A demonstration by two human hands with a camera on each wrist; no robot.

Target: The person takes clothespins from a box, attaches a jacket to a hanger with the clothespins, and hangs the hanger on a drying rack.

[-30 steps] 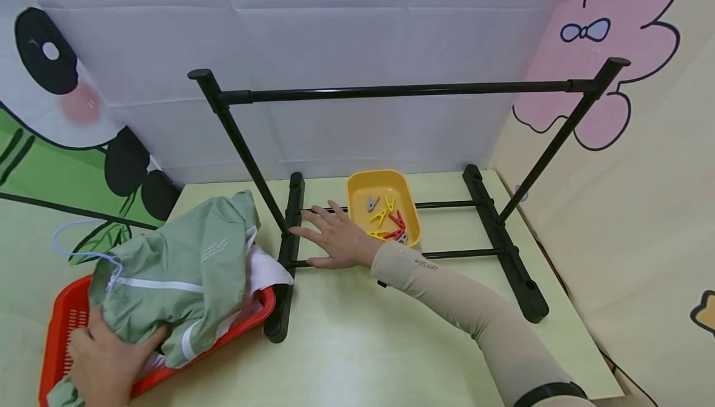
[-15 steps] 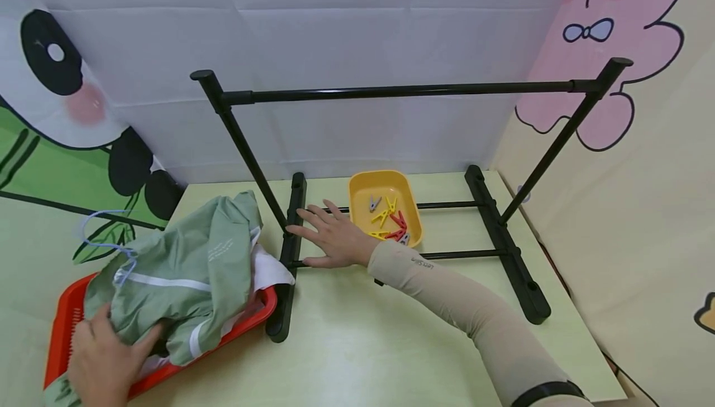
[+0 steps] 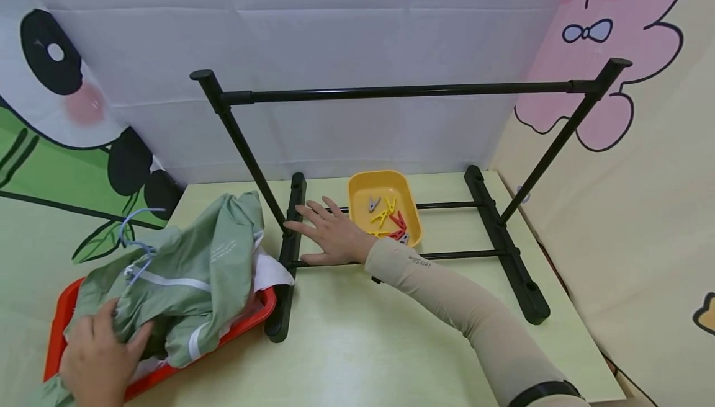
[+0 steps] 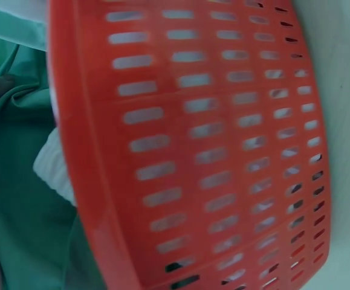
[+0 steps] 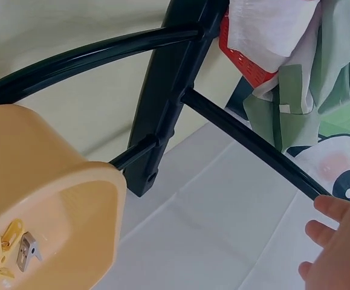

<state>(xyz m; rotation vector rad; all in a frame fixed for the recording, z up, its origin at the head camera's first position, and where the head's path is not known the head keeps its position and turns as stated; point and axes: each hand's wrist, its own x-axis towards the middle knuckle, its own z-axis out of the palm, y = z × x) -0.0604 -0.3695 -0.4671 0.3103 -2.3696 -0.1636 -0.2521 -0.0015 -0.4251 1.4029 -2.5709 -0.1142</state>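
My left hand (image 3: pixel 100 354) grips the edge of a light green garment (image 3: pixel 229 270) with white trim, thumb and index finger spread across the cloth. The garment lies heaped over a red plastic basket (image 3: pixel 254 317) with slotted walls (image 4: pixel 205 127). A blue hanger (image 3: pixel 136 242) pokes out of the garment, its hook pointing up and right. White cloth (image 3: pixel 270 270) shows beneath the garment. My right hand (image 3: pixel 329 233) is held with its fingers spread and holds nothing, beside the left foot of a black rack (image 3: pixel 391 92). Part of my left hand is hidden by cloth and the frame edge.
Behind my right wrist stands a yellow tray (image 3: pixel 416 227) holding several small red, yellow and grey clips (image 3: pixel 391 211). The rack's long feet (image 3: pixel 505 245) and low crossbars (image 3: pixel 463 253) stand on the pale table (image 3: pixel 357 345). Printed sheets (image 3: pixel 357 35) line the back and sides.
My left hand has shifted slightly left and down, drawing the green garment's edge with it. The blue hanger hook has swung upright and to the right. My right hand has barely moved.
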